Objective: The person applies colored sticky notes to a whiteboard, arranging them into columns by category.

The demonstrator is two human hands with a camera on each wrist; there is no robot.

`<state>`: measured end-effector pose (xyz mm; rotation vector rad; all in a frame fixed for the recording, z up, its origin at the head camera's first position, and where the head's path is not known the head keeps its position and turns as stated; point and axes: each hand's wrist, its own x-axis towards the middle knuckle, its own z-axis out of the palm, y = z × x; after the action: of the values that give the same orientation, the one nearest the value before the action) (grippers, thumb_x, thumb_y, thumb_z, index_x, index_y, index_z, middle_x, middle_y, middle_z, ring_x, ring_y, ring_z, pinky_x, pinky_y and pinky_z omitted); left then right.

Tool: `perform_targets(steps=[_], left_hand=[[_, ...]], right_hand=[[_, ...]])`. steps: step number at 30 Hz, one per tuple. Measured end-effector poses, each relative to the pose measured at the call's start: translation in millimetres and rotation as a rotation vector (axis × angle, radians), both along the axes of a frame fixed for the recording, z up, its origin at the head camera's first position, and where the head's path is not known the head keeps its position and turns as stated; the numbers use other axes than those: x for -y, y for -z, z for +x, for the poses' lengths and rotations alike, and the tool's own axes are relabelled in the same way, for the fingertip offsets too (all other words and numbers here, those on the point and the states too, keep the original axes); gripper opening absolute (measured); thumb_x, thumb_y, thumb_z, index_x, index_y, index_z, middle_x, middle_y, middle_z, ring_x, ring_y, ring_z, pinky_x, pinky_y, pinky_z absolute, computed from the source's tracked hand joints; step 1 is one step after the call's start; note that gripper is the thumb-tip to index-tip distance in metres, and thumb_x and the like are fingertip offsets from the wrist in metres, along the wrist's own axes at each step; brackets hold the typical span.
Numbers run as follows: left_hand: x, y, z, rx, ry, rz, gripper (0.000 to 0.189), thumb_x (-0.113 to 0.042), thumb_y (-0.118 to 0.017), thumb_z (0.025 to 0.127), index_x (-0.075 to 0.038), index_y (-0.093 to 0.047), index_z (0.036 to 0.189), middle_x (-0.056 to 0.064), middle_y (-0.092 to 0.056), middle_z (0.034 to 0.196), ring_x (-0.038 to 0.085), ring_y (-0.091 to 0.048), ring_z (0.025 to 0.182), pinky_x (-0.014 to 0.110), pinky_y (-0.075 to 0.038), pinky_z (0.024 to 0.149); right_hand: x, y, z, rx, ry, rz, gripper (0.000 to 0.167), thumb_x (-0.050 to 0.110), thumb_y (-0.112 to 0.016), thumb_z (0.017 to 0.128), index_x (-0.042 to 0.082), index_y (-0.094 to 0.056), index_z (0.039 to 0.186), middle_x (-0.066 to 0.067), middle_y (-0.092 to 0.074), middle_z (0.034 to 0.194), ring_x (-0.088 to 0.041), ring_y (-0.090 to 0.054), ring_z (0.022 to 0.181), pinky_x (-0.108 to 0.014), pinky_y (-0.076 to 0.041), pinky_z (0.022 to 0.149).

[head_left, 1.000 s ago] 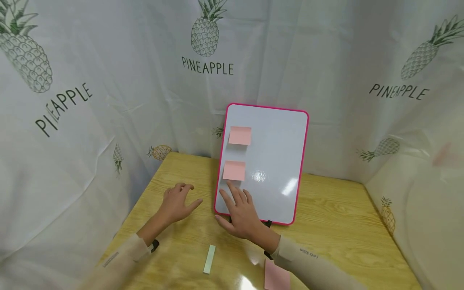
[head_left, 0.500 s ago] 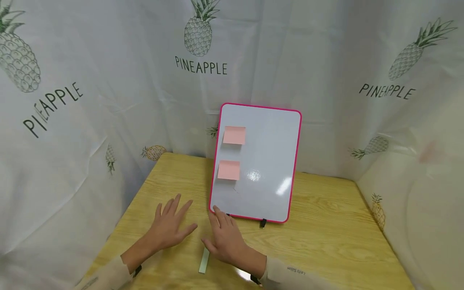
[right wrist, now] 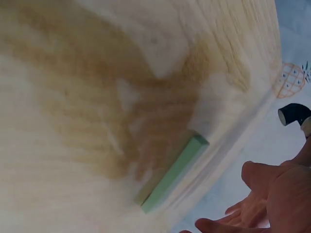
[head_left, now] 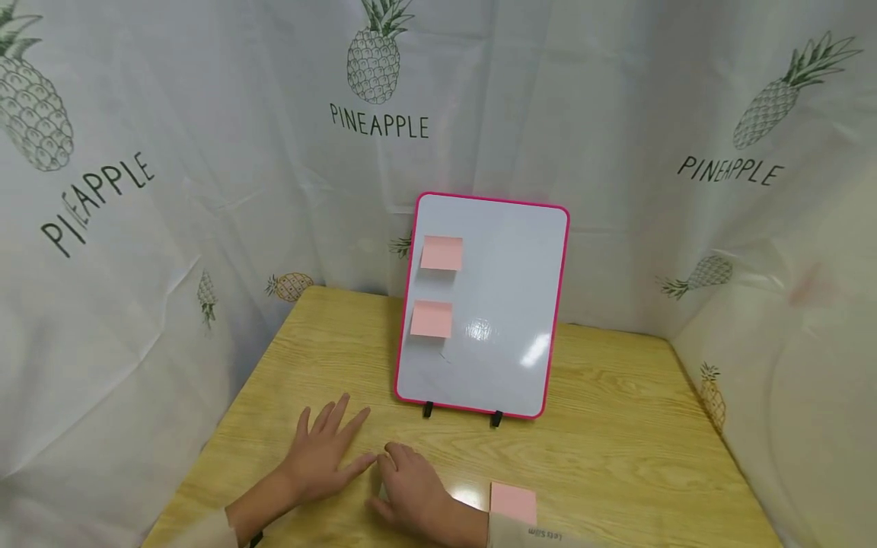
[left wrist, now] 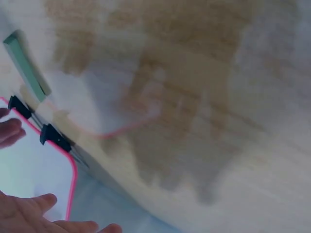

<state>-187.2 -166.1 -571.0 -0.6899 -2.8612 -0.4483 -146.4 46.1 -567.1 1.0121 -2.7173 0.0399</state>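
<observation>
In the head view my right hand (head_left: 414, 491) is low over a narrow pale green block (head_left: 384, 493), hiding most of it. The right wrist view shows this green block (right wrist: 175, 172), like a slim pad of sticky notes, lying on the table with my right hand (right wrist: 291, 199) apart from it, fingers relaxed. My left hand (head_left: 318, 460) is spread with straight fingers over the table to the left, its thumb close to the right fingertips. Behind the hands a pink-framed whiteboard (head_left: 507, 281) leans back, bearing an upper pink sticky note (head_left: 441, 253) and a lower one (head_left: 432, 320).
Black stand feet (head_left: 428, 409) hold the whiteboard's lower edge. A pink sticky note pad (head_left: 514, 502) lies on the wooden table (head_left: 617, 426) beside my right sleeve. A white pineapple-print curtain (head_left: 274, 152) hangs around the back and sides.
My right hand has dropped from just below the lower pink note, off the board, down to the green block. My left hand has shifted nearer and spread its fingers. The head view has turned slightly right.
</observation>
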Motion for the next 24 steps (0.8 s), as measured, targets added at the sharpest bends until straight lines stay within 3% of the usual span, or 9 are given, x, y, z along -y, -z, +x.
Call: perform_targets(steps=[9,11,16,24], left_hand=[[-2.0,7.4,15.7,0.025,0.031,0.015,0.069,-0.062,-0.052,0.094,-0.019,-0.048,0.147,0.021,-0.038,0.154,0.045,-0.043,0.135,0.074,-0.015,0.106],[-3.0,6.7,17.9,0.010,0.031,0.023,0.067,-0.061,-0.053,0.093,-0.019,-0.049,0.146,0.020,-0.040,0.153,0.044,-0.044,0.134,0.073,-0.016,0.105],[-5.8,7.3,20.4,0.048,0.039,0.045,0.067,-0.060,-0.053,0.094,-0.018,-0.049,0.146,0.021,-0.038,0.155,0.046,-0.043,0.134,0.073,-0.014,0.106],[-10.0,10.1,23.6,0.083,0.057,0.025,0.068,-0.062,-0.050,0.094,-0.020,-0.048,0.147,0.019,-0.036,0.157,0.045,-0.042,0.136,0.073,-0.012,0.108]], right_hand=[[-1,3.2,13.2,0.138,-0.004,0.078,0.056,0.051,-0.066,0.090,0.001,-0.069,0.115,-0.004,-0.063,0.116,-0.014,-0.063,0.102,-0.021,-0.054,0.086],[-1,4.2,15.0,0.159,0.004,0.088,0.058,0.052,-0.066,0.090,0.001,-0.069,0.116,-0.003,-0.062,0.119,-0.014,-0.062,0.107,-0.023,-0.053,0.089],[-1,7.8,16.1,0.165,0.011,0.122,0.058,0.052,-0.067,0.089,0.002,-0.069,0.118,-0.003,-0.059,0.127,-0.015,-0.058,0.117,-0.026,-0.052,0.095],[3,8.1,13.9,0.136,0.040,0.148,0.044,0.047,-0.074,0.085,0.010,-0.071,0.108,0.007,-0.059,0.108,-0.007,-0.059,0.101,-0.022,-0.051,0.088]])
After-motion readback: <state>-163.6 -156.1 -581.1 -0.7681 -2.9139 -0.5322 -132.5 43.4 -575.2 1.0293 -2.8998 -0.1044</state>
